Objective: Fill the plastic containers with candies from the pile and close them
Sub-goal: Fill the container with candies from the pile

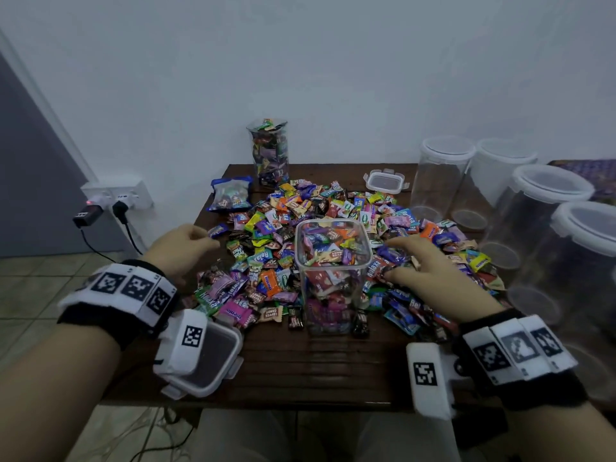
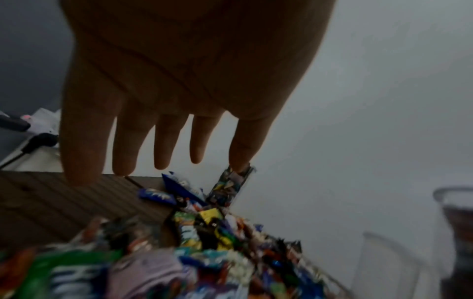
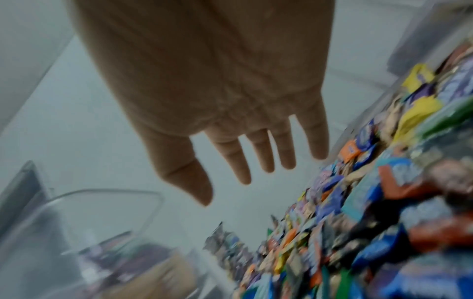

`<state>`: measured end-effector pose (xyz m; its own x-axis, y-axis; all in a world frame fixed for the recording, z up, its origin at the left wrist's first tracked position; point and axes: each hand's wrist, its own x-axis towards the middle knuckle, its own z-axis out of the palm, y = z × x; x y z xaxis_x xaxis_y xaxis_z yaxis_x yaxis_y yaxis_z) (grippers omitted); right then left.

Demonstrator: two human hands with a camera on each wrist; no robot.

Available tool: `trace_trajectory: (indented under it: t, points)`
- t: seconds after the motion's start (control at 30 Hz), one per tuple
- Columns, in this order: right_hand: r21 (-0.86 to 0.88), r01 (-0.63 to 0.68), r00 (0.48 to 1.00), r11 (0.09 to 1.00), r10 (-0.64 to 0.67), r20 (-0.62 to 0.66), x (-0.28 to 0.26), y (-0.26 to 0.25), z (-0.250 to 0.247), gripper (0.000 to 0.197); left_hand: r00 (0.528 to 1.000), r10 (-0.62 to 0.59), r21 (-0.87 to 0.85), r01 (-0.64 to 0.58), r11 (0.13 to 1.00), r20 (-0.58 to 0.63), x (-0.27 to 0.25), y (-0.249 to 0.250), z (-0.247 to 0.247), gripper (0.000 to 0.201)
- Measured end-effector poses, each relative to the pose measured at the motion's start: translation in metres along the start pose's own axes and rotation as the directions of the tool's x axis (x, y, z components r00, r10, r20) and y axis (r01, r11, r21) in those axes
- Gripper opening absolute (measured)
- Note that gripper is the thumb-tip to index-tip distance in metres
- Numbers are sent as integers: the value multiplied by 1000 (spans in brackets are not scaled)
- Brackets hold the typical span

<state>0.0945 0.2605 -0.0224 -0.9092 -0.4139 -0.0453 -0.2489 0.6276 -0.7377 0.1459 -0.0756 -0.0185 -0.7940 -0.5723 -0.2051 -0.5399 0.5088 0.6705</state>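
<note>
Hovering over the candy pile (image 1: 333, 235) on the wooden table (image 1: 316, 368), both hands had straight, spread fingers and held nothing. The left hand (image 1: 181, 250) was at the pile's left edge, the right hand (image 1: 430, 261) just right of the square plastic container (image 1: 333, 271), which stood open mid-pile and nearly full. Its lid (image 1: 213, 358) lay at the near left.

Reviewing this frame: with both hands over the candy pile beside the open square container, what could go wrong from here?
1. The open container looks filled to near its rim; more candies may stop its lid from seating.
2. That lid overhangs the table edge beside the left wrist; a bump might knock it off.
3. The right hand sits close to the tall container; a sweep through the candy pile could tip it.
</note>
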Motion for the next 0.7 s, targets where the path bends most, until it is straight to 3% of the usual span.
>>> trace_trajectory:
  t: [0.07, 0.17, 0.23, 0.37, 0.6, 0.7]
  points:
    - [-76, -113, 988, 991, 104, -117, 6, 15, -9, 52, 1000, 21, 160, -24, 987, 18, 5, -6, 8, 55]
    - [-141, -288, 929, 947, 241, -281, 10, 32, -26, 54, 998, 9, 378, -31, 925, 60, 11, -10, 17, 76]
    - [-162, -381, 892, 910, 316, -324, 11, 39, -37, 56, 995, -37, 447, -7, 895, 89, 15, -12, 22, 84]
    - [-288, -498, 860, 818, 425, -281, 18, 48, -39, 57, 982, -89, 470, -1, 883, 169, 20, -9, 33, 92]
    - [-435, -580, 808, 689, 553, -202, 33, 42, -30, 70, 976, -43, 455, -62, 888, 215, 24, 7, 49, 95]
    - [-470, -545, 814, 694, 573, -98, 39, 40, -30, 54, 971, -32, 493, -91, 865, 235, 24, 14, 54, 92]
